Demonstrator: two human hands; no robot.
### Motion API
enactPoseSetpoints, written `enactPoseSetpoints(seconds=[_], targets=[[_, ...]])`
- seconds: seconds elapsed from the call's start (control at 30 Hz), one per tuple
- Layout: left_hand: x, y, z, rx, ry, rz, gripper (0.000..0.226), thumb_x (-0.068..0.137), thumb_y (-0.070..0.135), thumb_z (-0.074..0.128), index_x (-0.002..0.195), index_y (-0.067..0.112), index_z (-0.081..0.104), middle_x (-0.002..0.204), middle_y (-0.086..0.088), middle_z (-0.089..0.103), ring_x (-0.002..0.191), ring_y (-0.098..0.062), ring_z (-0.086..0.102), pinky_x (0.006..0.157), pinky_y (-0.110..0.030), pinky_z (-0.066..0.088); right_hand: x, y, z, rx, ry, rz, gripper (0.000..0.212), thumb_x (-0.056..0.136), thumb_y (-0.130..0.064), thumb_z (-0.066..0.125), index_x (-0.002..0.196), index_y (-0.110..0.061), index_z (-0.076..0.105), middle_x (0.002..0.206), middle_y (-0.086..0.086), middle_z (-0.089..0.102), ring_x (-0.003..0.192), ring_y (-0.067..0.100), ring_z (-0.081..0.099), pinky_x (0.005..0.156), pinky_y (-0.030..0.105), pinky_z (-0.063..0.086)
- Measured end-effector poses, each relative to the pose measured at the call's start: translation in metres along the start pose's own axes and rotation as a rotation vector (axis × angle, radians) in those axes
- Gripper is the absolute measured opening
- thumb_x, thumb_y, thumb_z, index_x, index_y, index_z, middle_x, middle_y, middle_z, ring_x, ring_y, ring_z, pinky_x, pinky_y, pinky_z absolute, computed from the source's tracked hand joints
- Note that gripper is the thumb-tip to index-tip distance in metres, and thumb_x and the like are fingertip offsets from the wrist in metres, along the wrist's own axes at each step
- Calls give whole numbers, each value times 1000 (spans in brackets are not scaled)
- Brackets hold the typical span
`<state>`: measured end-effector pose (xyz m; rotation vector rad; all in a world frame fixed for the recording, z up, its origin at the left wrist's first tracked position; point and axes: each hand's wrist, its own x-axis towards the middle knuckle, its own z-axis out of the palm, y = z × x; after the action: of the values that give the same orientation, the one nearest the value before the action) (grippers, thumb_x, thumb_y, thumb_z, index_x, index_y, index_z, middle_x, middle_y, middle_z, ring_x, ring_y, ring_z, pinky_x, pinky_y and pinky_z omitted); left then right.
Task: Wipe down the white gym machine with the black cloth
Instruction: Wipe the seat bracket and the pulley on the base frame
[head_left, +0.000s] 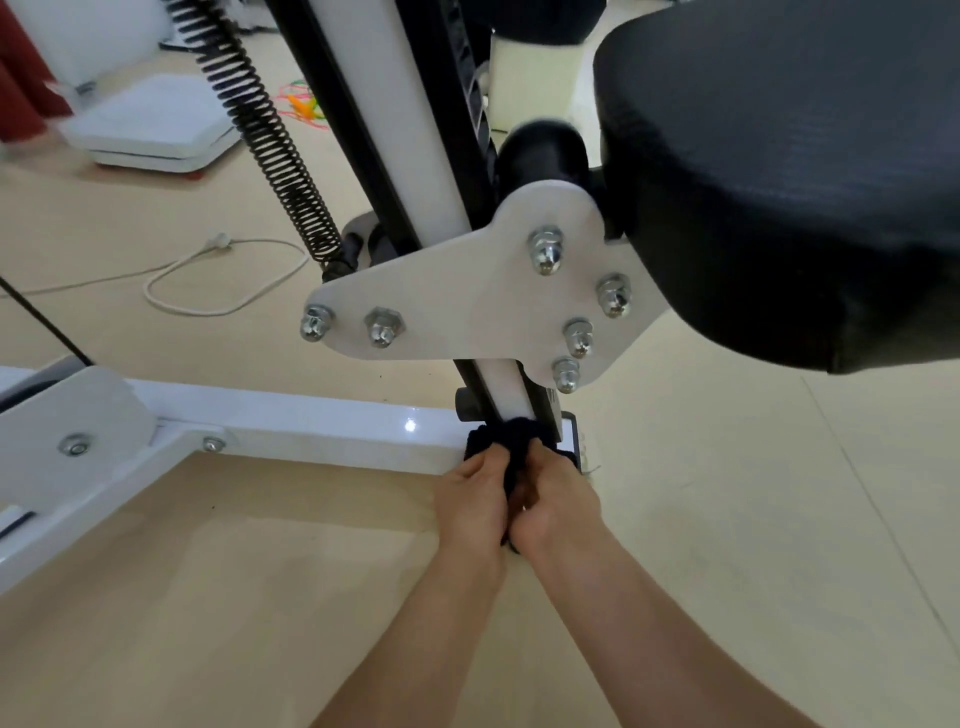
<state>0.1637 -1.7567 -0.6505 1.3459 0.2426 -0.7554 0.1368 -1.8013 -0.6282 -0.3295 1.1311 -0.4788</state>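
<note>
Both hands, left (475, 501) and right (556, 506), clenched around black cloth (511, 441) at white machine's post (506, 389).

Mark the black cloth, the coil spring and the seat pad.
black cloth (511, 434): head view, bunched top above the knuckles, at the base of the post.
coil spring (265, 135): head view, mid-length of the black coils.
seat pad (779, 156): head view, middle of the black textured top.
</note>
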Motion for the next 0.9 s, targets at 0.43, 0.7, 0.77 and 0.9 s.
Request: enactPoseSetpoints(seconds=[0.43,0.7,0.77,0.9], targets=[[-43,66,-10,310,-11,648,18,96,9,56,94,0,71,109,-4,67,99,-20,63,87,-29,49,-54,-10,27,-9,-421,-97,29,97,1,48,112,-15,67,88,0,74,67,5,71,61,22,53],[-5,33,-16,921,-12,811,23,92,13,56,70,12,58,83,2,55,73,-16,53,63,-27,37,-12,-8,2,-82,-131,-142,31,88,11,49,92,-11,69,83,9,68,71,17,64,63,25,51],[5,18,-14,1113,-72,742,19,95,16,53,79,10,61,93,-2,58,81,-20,54,67,-28,36,3,-9,-12,-125,-64,-105,29,88,12,46,87,-9,66,77,10,62,70,20,58,65,28,49],[26,-18,-7,1392,-243,582,27,95,17,49,120,11,59,129,-5,48,110,-22,53,92,-34,46,27,-15,-33,-319,-58,47,30,85,13,40,96,-5,62,80,12,58,70,21,54,62,31,47]])
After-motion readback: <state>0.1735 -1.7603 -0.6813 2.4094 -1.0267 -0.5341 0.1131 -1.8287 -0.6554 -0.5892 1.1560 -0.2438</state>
